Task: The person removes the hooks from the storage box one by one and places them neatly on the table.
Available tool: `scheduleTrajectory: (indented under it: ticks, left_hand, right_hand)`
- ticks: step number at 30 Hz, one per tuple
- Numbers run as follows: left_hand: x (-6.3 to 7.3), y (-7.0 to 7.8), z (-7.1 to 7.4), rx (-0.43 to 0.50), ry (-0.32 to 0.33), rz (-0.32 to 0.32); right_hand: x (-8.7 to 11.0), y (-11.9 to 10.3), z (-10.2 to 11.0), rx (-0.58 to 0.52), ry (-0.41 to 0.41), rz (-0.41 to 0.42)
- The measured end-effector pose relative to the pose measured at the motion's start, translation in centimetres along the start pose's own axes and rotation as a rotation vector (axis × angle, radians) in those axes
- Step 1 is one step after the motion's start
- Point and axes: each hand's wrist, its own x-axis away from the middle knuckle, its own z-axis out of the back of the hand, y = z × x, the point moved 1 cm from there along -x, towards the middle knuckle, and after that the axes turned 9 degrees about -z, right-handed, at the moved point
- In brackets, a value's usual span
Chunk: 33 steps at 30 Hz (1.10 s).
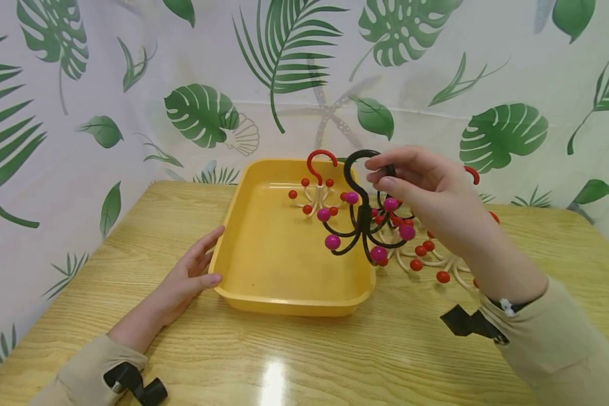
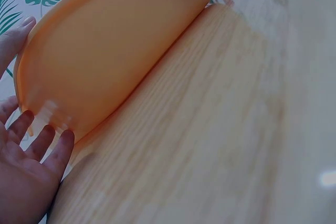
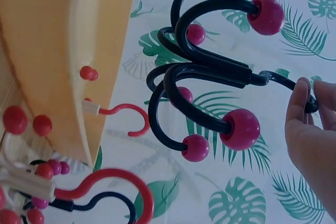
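My right hand (image 1: 428, 194) pinches the hook end of a black claw-shaped hanger (image 1: 364, 220). This hanger has several curved arms tipped with magenta balls, and it hangs above the right side of a yellow tray (image 1: 289, 307). Clear of the tray, it shows sideways in the right wrist view (image 3: 223, 73). A white claw hanger (image 1: 319, 196) with red balls and a red hook stands inside the tray near its back right. At the tray's left side, my left hand (image 1: 186, 281) rests with fingers extended against the outer wall and thumb at the rim.
On the table right of the tray, more claw hangers are crowded together, white ones (image 1: 454, 264) with red balls and a black one (image 3: 64, 204); my right forearm partly covers them. Behind the wooden table (image 1: 223, 361) hangs a leaf-patterned cloth (image 1: 294, 124).
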Motion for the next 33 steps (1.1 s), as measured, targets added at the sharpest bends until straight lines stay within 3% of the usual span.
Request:
scheduleTrajectory:
  ticks: [7,16,24,29,33]
  left_hand:
    - [0.0,0.0,-0.1,0.007,0.0,0.002]
    - [0.0,0.0,-0.1,0.008,0.0,-0.004]
    - [0.0,-0.1,0.0,0.014,-0.006,-0.015]
    - [-0.1,-0.4,0.1,0.031,-0.015,-0.028]
    - [-0.2,-0.3,0.1,0.029,-0.02,-0.032]
  right_hand:
    - [2.2,1.4,2.0,-0.025,0.09,-0.022]
    - [4.3,2.9,4.1,-0.047,0.088,0.034]
    - [5.4,4.2,4.8,0.043,0.1,-0.027]
    - [5.8,4.8,4.9,0.171,0.133,-0.082]
    - [6.0,5.4,5.0,0.156,0.121,-0.079]
